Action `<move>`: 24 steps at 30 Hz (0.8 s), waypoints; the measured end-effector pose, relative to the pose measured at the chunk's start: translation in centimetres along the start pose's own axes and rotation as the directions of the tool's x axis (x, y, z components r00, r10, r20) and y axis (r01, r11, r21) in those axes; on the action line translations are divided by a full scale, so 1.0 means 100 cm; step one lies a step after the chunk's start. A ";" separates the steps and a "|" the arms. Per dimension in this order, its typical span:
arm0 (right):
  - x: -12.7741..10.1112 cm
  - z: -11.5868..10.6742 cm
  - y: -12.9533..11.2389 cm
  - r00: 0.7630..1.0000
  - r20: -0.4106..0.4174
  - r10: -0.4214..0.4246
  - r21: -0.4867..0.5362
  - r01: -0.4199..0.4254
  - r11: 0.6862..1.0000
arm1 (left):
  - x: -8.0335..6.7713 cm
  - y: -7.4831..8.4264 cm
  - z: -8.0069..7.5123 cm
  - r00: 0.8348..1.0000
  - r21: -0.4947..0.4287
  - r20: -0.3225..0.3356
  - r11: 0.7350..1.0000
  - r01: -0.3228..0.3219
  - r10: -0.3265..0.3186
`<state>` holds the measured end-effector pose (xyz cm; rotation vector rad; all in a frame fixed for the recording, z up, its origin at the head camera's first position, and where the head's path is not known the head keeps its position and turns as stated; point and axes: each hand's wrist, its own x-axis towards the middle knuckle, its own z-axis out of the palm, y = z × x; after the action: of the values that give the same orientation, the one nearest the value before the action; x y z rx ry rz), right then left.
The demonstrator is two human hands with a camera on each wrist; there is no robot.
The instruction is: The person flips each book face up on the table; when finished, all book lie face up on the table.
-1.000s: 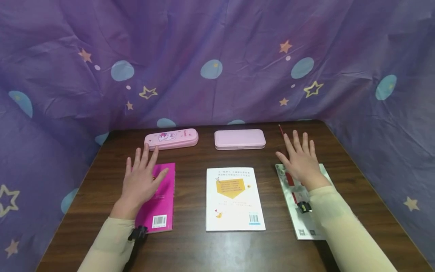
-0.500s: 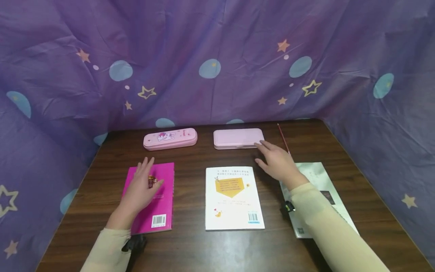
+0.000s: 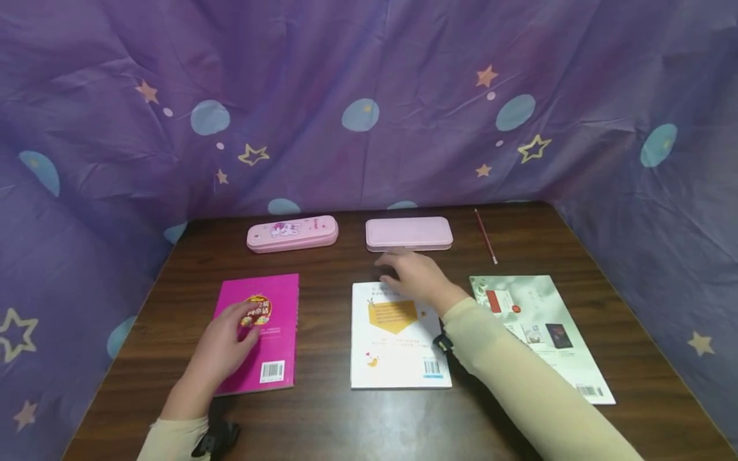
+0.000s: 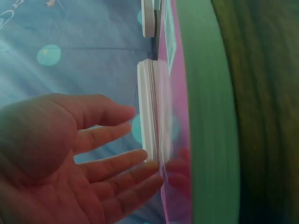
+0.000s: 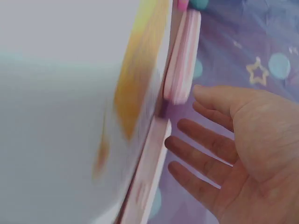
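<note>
The white book [image 3: 400,336] lies flat at the centre of the wooden table [image 3: 346,422], back cover up, its long axis running from the near edge toward the curtain, barcode end nearest the person. The right hand [image 3: 416,276] hovers over the far edge of the white book, fingers extended and slightly spread, palm down; the right wrist view shows the palm [image 5: 254,154] open and holding nothing, with a gap between fingertips and cover. Left of the white book, well apart, lies the magenta book [image 3: 262,333], parallel to it with its barcode end likewise near. The left hand [image 3: 221,351] rests with straight fingers on this cover and grips nothing; the left wrist view shows fingertips [image 4: 154,170] touching the glossy surface. Beyond the white book sits the plain pink pencil case [image 3: 409,234], its long axis crosswise; left of that, the printed pink pencil case [image 3: 292,232]. Right of the white book lie a green-white booklet [image 3: 536,333] and, farther back, a red pencil [image 3: 485,236].

Judgement: a flat palm lowered squarely onto the white book would best keep it from skewing.
</note>
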<state>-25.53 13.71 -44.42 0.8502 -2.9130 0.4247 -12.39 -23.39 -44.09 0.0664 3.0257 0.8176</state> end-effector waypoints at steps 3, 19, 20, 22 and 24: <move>0.012 0.010 -0.016 0.998 0.015 -0.054 0.039 0.053 0.998 | -0.008 -0.007 -0.001 0.999 0.041 -0.040 0.999 -0.013 0.015; 0.073 0.043 -0.085 0.961 0.114 -0.252 0.210 0.225 0.951 | -0.037 -0.040 -0.016 0.997 0.095 -0.039 0.993 0.071 -0.068; 0.076 0.045 -0.088 0.958 0.117 -0.260 0.220 0.231 0.948 | -0.039 -0.043 -0.017 0.997 0.097 -0.036 0.993 0.068 -0.065; 0.080 0.049 -0.093 0.955 0.121 -0.269 0.226 0.237 0.945 | -0.043 -0.048 -0.018 0.998 0.091 -0.035 0.994 0.053 -0.050; 0.082 0.050 -0.097 0.952 0.139 -0.272 0.228 0.236 0.945 | -0.046 -0.053 -0.018 0.999 0.085 -0.038 0.996 0.033 -0.030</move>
<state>-27.25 0.22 -45.60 1.3371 -2.8828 0.6741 -8.08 -29.11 -45.24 0.0040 3.0874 0.6938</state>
